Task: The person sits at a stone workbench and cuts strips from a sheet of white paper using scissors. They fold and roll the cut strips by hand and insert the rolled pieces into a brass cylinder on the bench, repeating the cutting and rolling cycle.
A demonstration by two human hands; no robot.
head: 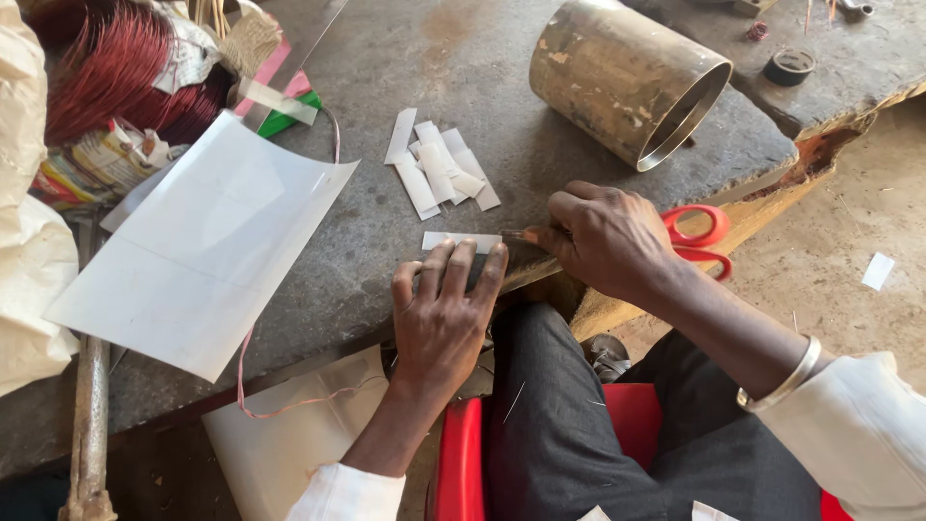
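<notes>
**Hands on a paper strip at the bench edge**

Nearest you, your dark trousers (569,415) and the red seat (463,463) sit below the grey work table (386,241). At the table's near edge your left hand (442,318) lies flat, fingers spread and pressing down just this side of a narrow white paper strip (461,241); it grips nothing. Your right hand (603,241) is curled closed around a slim tool whose tip meets the strip's right end; what kind of tool it is cannot be made out. Red-handled scissors (699,236) lie right of the strip, partly hidden behind that hand.

Left of the strip, a large white sheet (203,251) covers the table, a thin pink cord (289,400) trailing below it. Just beyond the strip lies a loose pile of cut white strips (439,169). Farther off, beyond and right of the strip, a metal cylinder (627,77) lies on its side, its open mouth showing nothing inside. Far left of the strip, a coil of red wire (116,68) rests among wrappers.
</notes>
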